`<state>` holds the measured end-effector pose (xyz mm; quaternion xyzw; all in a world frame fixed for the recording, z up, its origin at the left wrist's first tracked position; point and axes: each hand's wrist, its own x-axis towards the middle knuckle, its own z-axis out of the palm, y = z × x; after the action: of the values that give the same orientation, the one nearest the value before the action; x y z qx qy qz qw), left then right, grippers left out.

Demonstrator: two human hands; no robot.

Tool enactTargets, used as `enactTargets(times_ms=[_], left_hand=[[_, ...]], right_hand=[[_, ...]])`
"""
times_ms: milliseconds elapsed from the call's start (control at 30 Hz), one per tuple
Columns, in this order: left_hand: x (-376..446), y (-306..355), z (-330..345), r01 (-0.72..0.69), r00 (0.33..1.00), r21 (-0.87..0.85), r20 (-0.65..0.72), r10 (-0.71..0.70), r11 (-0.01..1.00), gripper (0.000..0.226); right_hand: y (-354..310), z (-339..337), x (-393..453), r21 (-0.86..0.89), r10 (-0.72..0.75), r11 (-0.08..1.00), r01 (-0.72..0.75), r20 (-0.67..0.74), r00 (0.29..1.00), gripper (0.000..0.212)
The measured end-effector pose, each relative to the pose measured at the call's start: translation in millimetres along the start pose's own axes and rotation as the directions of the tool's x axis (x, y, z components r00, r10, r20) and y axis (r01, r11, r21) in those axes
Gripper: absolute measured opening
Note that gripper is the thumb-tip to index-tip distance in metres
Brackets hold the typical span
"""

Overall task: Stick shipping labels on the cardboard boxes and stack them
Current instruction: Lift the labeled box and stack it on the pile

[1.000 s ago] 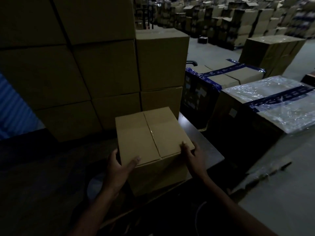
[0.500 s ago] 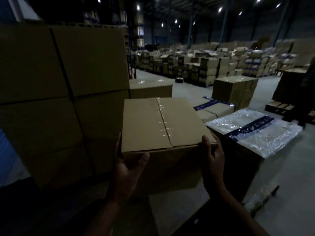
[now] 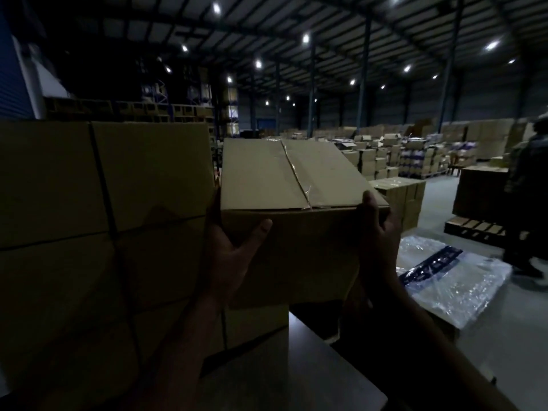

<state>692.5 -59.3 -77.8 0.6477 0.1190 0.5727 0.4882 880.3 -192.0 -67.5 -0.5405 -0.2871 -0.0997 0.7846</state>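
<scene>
The left hand [image 3: 234, 256] and the right hand [image 3: 378, 232] grip the sides of the box [image 3: 284, 221], held up in the middle of the frame beside the stack [image 3: 103, 203]. The fingers curl round its edges. It looks stiff, taped shut and not too heavy, so holding both sides low seems best.

Plastic-wrapped pallet [image 3: 453, 280], standing person [image 3: 525, 197]

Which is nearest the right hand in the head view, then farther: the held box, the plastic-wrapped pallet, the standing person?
1. Held box: gripped by the right hand at its right side.
2. Plastic-wrapped pallet: just right, lower.
3. Standing person: far right, across the floor.
</scene>
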Motion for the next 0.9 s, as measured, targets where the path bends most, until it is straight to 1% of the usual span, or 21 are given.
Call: enactTargets(times_ms=[100, 167, 267, 333, 400, 433, 533, 633, 700, 767, 833, 900], left_hand=[[35.5, 3.5, 14.9, -0.098, 0.995, 0.049, -0.018, 0.099, 0.994, 0.088], [61.0, 2.7, 22.6, -0.140, 0.989, 0.068, -0.035, 0.143, 0.988, 0.090], [101.4, -0.9, 33.3, -0.215, 0.976, 0.115, -0.006, 0.217, 0.970, 0.089], [129.3, -4.5, 40.3, -0.245, 0.969, 0.158, 0.025, 0.244, 0.957, 0.084], [160.0, -13.2, 43.8, -0.266, 0.963, 0.219, 0.020, 0.268, 0.939, 0.085], [175.8, -18.6, 44.7, -0.261, 0.964, 0.242, 0.011, 0.266, 0.935, 0.088], [218.0, -35.3, 44.7, -0.243, 0.967, 0.288, 0.003, 0.253, 0.926, 0.102], [252.3, -47.1, 40.0, -0.263, 0.960, 0.443, 0.031, 0.279, 0.857, 0.105], [272.7, -54.6, 34.3, -0.302, 0.947, 0.517, 0.063, 0.316, 0.801, 0.107], [290.8, -62.3, 28.8, -0.329, 0.933, 0.582, 0.077, 0.352, 0.744, 0.105], [304.8, -67.3, 26.3, -0.319, 0.926, 0.656, 0.061, 0.374, 0.684, 0.099], [317.1, -70.9, 24.1, -0.305, 0.922, 0.724, 0.062, 0.383, 0.618, 0.094]], right_hand=[[3.9, 16.8, 37.0, 0.068, -0.033, 0.997, 0.032, 0.022, 0.999, 0.066], [7.7, 31.4, 61.2, 0.102, -0.035, 0.994, 0.032, 0.024, 0.999, 0.069], [16.8, 57.3, 99.2, 0.182, -0.032, 0.983, 0.022, 0.051, 0.998, 0.060], [26.6, 76.5, 126.7, 0.207, -0.036, 0.978, 0.018, 0.083, 0.996, 0.057], [37.8, 99.2, 154.8, 0.208, -0.053, 0.978, 0.029, 0.111, 0.992, 0.053], [42.2, 110.4, 167.3, 0.204, -0.050, 0.979, 0.025, 0.115, 0.992, 0.050], [55.3, 144.1, 203.1, 0.211, -0.046, 0.977, 0.021, 0.116, 0.992, 0.035], [73.0, 174.8, 237.8, 0.203, -0.037, 0.979, 0.008, 0.139, 0.990, 0.050], [83.6, 193.4, 255.5, 0.185, -0.028, 0.983, -0.003, 0.162, 0.986, 0.057], [91.0, 209.1, 267.4, 0.180, -0.019, 0.984, -0.014, 0.182, 0.983, 0.054], [98.7, 223.6, 278.8, 0.187, -0.037, 0.982, -0.002, 0.205, 0.978, 0.049], [104.4, 235.3, 288.2, 0.181, -0.037, 0.984, -0.002, 0.214, 0.976, 0.050]])
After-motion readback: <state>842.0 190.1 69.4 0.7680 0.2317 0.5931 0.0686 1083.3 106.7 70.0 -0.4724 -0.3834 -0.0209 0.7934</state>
